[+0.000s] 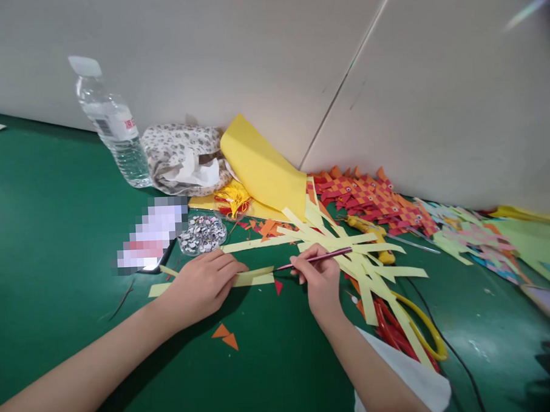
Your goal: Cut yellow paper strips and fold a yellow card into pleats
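Two flat orange paper triangles (pixel 226 337) are lying near the desk's front, their corners meeting, on a smooth green desk (pixel 282 382). Limp white material (pixel 401 373) is spreading under the right forearm. The left hand (pixel 208 288) is resting palm down across long, pale yellow paper strips (pixel 257 280), its fingers together and slightly bent; whether they are also pinching the paper, I cannot tell. The strips are passing beneath this hand and showing on both sides. The right hand (pixel 323 286) is clamping its fingers around a slender, dark pink pen-like tool (pixel 325 256), whose dark tip is pointing at the strips' right end, just left of those fingers; contact is too fine to tell. Beyond, more pale strips (pixel 349 245) are crisscrossing in a loose heap. Farther back, glossy googly eyes (pixel 202 234) are clustering, a stiff yellow sheet (pixel 268 164) is curving, and checkered red-orange woven pieces (pixel 370 196) are piling against a smooth grey wall (pixel 250 55).
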{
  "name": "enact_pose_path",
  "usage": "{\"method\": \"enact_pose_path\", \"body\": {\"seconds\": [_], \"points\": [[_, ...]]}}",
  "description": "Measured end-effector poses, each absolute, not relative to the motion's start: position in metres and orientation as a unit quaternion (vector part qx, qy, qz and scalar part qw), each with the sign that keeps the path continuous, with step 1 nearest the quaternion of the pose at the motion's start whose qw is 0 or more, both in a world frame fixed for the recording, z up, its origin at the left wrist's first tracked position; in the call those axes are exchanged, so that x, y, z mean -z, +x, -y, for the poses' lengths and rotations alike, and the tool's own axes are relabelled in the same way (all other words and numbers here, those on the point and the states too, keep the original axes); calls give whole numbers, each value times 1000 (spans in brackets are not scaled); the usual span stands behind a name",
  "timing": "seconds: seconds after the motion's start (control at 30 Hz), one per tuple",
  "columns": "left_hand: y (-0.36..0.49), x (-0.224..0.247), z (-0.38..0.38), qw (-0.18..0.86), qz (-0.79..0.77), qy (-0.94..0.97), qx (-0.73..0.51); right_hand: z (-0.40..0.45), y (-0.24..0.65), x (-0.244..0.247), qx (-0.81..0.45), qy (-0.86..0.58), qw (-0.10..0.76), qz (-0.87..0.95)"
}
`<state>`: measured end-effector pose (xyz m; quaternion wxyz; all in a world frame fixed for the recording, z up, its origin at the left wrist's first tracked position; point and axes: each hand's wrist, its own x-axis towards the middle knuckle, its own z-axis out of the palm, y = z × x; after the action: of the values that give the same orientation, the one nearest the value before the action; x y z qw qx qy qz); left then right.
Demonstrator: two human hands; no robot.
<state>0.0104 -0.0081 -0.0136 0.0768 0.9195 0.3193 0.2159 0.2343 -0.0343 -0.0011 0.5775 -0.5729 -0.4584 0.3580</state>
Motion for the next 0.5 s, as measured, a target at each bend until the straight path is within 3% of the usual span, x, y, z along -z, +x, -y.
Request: {"method": "enact_pose_path", "body": {"seconds": [0.5], "points": [[10,12,9,82,-322,919,-212,31,234,1,-376,-590,565,438]]}}
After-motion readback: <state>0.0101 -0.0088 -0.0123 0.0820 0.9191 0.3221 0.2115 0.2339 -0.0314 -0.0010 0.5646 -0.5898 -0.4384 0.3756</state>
